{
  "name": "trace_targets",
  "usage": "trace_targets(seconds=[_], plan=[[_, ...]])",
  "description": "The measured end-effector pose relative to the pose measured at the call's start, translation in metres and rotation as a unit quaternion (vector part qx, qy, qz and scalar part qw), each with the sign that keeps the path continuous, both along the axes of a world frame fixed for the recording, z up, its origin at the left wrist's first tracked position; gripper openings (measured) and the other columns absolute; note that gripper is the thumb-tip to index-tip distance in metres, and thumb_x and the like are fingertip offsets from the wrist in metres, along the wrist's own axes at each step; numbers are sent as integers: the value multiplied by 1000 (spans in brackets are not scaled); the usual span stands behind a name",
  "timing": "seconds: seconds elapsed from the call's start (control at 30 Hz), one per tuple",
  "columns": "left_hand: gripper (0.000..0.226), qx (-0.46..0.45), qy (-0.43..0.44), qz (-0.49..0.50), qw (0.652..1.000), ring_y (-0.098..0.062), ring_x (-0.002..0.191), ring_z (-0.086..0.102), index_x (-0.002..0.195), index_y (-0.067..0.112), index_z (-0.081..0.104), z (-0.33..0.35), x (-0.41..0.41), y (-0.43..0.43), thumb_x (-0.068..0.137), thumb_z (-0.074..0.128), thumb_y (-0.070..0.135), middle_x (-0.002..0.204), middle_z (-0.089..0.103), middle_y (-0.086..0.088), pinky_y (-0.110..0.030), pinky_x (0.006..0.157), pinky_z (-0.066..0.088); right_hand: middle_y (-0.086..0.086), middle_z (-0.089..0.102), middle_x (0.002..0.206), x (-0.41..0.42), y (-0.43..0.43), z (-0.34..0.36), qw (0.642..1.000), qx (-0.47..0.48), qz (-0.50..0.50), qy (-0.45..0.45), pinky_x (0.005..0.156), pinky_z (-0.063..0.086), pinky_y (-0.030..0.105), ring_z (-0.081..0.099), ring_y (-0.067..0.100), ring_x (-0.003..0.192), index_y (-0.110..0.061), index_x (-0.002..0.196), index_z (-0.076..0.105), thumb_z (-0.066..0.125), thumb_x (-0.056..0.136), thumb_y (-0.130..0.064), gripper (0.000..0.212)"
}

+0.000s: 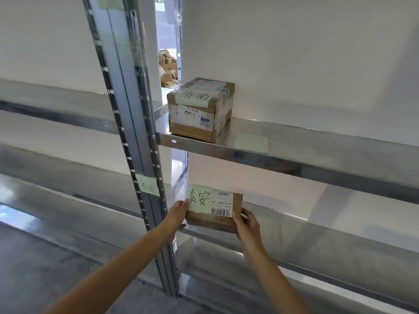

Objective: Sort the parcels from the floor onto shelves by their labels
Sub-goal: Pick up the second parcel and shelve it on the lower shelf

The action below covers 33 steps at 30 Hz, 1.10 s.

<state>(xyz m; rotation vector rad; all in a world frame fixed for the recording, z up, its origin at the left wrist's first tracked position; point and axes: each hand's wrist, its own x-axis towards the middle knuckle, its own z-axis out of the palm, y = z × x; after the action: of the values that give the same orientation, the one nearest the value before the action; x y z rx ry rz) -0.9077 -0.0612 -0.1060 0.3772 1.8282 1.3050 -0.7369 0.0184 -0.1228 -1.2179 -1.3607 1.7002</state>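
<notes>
Head view looks down along two bare forearms reaching from the bottom of the frame to a small flat cardboard parcel [214, 209] at lower centre. Left hand [178, 215] clasps the parcel's left end, fingers curled over the edge beside a pale green sticky note [200, 198] with bold black handwritten characters. Right hand [247, 223] clasps the right end, thumb on the front face just beside a white barcode label [221, 206] — so each grip is closed on the parcel. The parcel is a low brown rectangle with matte, slightly creased board; it sits at the front lip of the lower shelf [317, 243], a smooth, reflective grey metal sheet, though whether it rests on the metal or is held just above I cannot tell.

On the upper shelf [317, 152], of the same glossy metal, stands a taller, boxier carton [199, 108] in the centre of the frame, wrapped with clear tape, carrying white printed labels and its own green handwritten note. A blank green note [250, 142] lies flat on that shelf just to its right. A perforated steel upright [136, 132] runs from upper left to lower centre — another green note [147, 185] is stuck to it, level with the held parcel. Behind, the wall is plain white.
</notes>
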Motion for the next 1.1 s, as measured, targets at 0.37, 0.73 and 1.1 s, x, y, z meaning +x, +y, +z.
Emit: trace_targets(seconds=[0.37,0.73,1.1], plan=[[22,-92,30,38,995,-25,91,54,73,14,48,-34,-59,60,93,40,17,88,57,-7,-37,95,51,13,61,123,-62,32,-30,997,-34,-30,-62,100,47,48,57,28,111,-9,126,53,58,91,-23,38],[36,-117,64,-69,989,-30,106,56,128,-3,44,-53,-99,98,94,43,7,129,54,-24,-41,99,49,20,56,130,-129,67,-61,986,-29,-74,-149,104,42,46,53,35,119,-1,130,50,37,101,-19,37],[34,-125,53,-81,988,-28,116,54,128,3,44,-70,-110,132,96,47,14,131,53,-16,-29,95,50,17,59,124,-147,95,-80,981,-41,-81,-172,98,47,39,57,30,111,-4,123,54,32,101,-23,36]])
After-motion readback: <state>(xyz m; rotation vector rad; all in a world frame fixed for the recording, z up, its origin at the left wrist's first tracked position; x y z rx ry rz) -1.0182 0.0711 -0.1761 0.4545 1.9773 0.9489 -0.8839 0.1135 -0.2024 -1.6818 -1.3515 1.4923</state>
